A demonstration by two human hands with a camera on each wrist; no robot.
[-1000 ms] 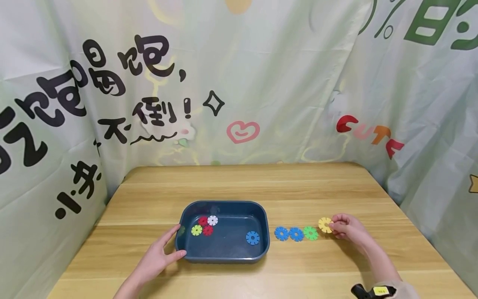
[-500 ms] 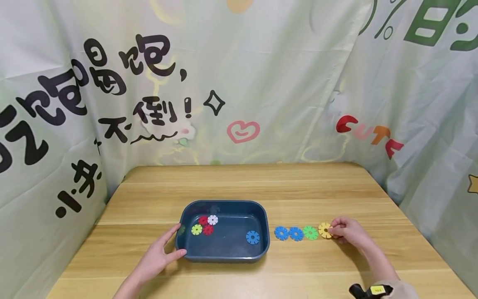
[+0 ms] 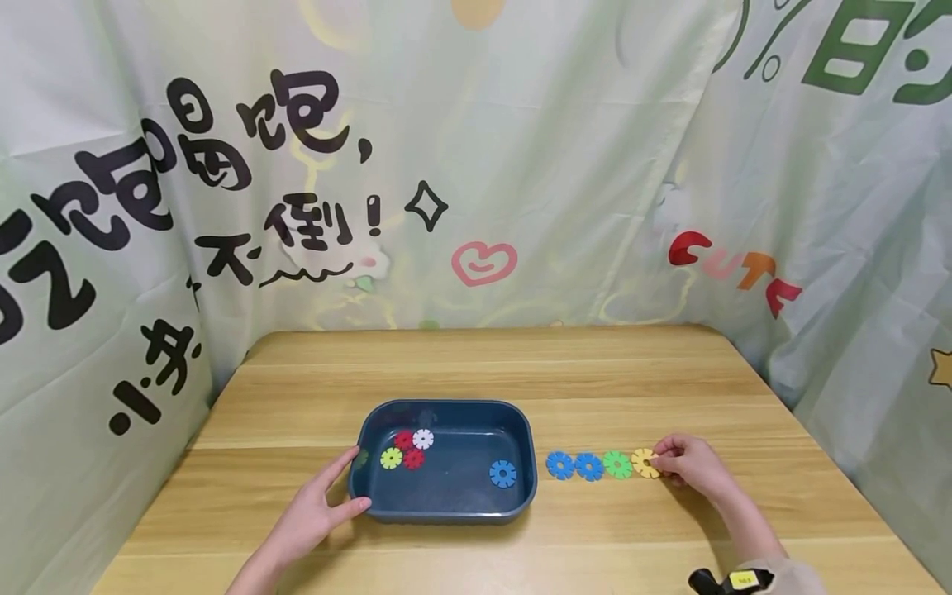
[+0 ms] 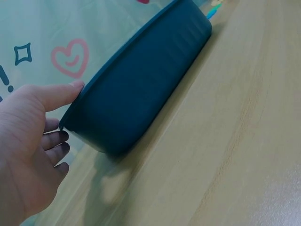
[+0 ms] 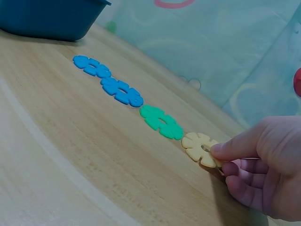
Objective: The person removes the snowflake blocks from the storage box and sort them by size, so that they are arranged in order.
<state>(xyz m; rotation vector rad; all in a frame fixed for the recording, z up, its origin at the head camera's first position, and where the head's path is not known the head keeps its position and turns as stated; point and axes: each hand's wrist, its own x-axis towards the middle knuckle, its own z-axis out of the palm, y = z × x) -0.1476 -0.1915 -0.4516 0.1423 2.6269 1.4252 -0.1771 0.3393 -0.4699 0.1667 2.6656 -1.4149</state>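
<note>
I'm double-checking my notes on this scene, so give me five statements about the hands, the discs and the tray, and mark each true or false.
1. The right hand pinches the yellow disc. True.
2. The left hand is nowhere near the tray. False: the left hand touches the left end of the tray.
3. The green disc is next to the yellow one in the row. True.
4. Every disc in the tray is red. False: a white disc and a blue disc are there too.
5. The row outside the tray includes two blue ones. True.
</note>
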